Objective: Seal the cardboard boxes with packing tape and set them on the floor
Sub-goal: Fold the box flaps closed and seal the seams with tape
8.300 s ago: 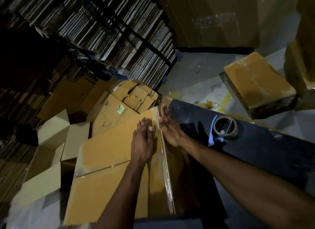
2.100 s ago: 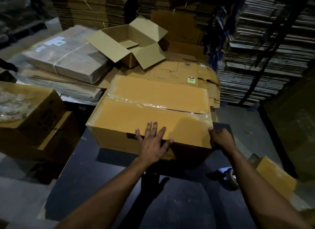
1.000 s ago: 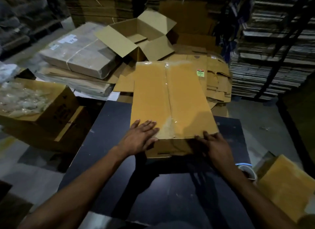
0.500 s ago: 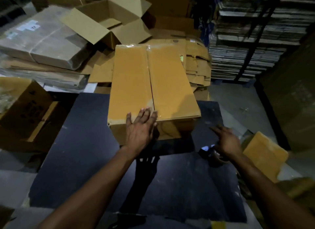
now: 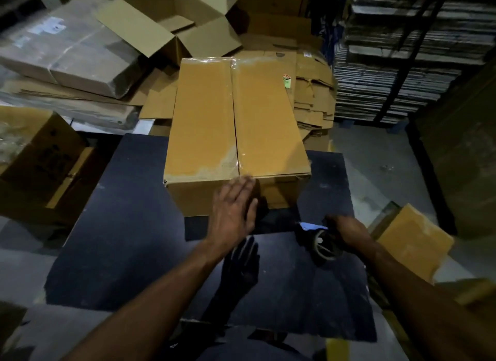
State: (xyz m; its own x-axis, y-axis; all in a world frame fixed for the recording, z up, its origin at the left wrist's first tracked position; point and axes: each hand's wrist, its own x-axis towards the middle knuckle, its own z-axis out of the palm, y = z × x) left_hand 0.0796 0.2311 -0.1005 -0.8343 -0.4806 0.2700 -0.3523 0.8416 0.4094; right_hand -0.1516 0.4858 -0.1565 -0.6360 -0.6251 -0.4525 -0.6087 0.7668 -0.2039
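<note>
- Head view, dim light, looking down on dark table (image 5: 128, 226).
- Box (image 5: 236, 124) sits on table's far half, long axis running away from the person, far end overhanging the table edge toward the cardboard pile behind. Flaps closed; clear tape along centre seam, shiny patches at near & far ends.
- L hand (image 5: 233, 213) flat against box's near face, just under the top edge at the seam. Fingers straight, close together, tips at the edge; slight motion blur. Shadow of the hand falls on table below.
- R hand (image 5: 346, 234) at table's right side, well apart from box. Fingers curled over tape roll (image 5: 323, 246), gripping it; roll's open core faces the camera. Pale blue strip (image 5: 311, 226) sticks out left of the roll. Can't tell if roll touches table or is lifted.
- 2nd box (image 5: 413, 242), same tan colour, lower right past table edge, on the floor, tilted in view.
- Open box (image 5: 171, 19) behind, flaps splayed, resting on flat cardboard sheets (image 5: 311, 92). One sheet shows a green sticker (image 5: 286, 81) just beside the taped box's right edge.
- Wrapped bundle (image 5: 67, 52), grey-brown, strapped, upper left on more flat sheets.
- Brown carton (image 5: 35, 159) at left, beside table.
- Stacked flat cartons in rack (image 5: 402, 65) upper right.
- Grey floor (image 5: 375, 156) between table & rack.
</note>
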